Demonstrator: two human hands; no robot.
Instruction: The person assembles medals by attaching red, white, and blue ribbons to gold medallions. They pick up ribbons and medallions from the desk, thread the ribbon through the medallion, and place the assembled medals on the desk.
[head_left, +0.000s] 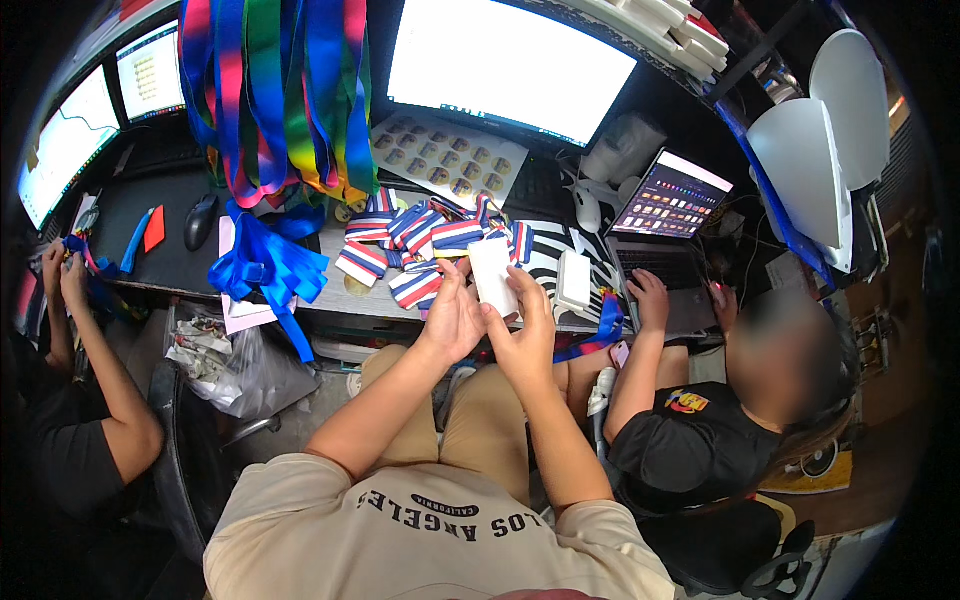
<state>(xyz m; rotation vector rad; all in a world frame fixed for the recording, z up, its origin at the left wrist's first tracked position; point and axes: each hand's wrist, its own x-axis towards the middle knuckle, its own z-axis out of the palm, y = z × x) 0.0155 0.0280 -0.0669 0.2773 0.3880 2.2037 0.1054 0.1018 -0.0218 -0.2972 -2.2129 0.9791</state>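
Between my two hands is a small white rectangular block [492, 273], held up just in front of the desk edge. My right hand [526, 335] grips it, with fingers along its right side and the thumb near its lower end. At its left side is my left hand [455, 318], palm turned inward and fingers bent against the edge; part of those fingers is hidden. Beyond lies a loose pile of folded red, white and blue striped ribbons [410, 232]. A second white block [573, 280] rests on a zebra-patterned mat [545, 240] to the right.
Multicoloured ribbons [270, 100] hang before a bright monitor [510, 65]. Blue ribbons [265, 265] droop over the desk edge. A sheet of round stickers [450, 158] lies behind the pile. A co-worker types at a laptop [665, 230] on my right; another person's hands [65, 275] work at far left.
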